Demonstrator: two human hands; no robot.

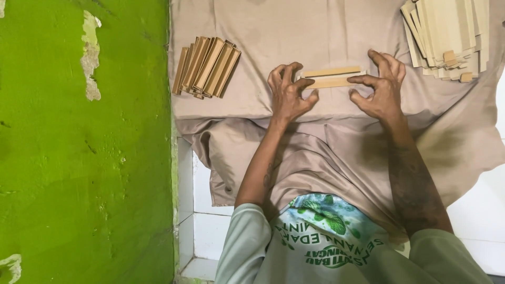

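A long, narrow folded cardboard piece [332, 77] lies flat on the beige cloth [315, 31]. My left hand [288, 94] presses its fingertips on the piece's left end. At the other end, my right hand [381, 89] pinches and presses the piece with its fingers curled. Both hands hold the same piece against the cloth.
A fanned pile of folded brown cardboard pieces [206, 67] lies at the left on the cloth. A stack of flat pale cardboard blanks [447, 34] sits at the top right. A green wall with peeling paint [84, 158] stands at the left, and white floor tiles [208, 221] show below.
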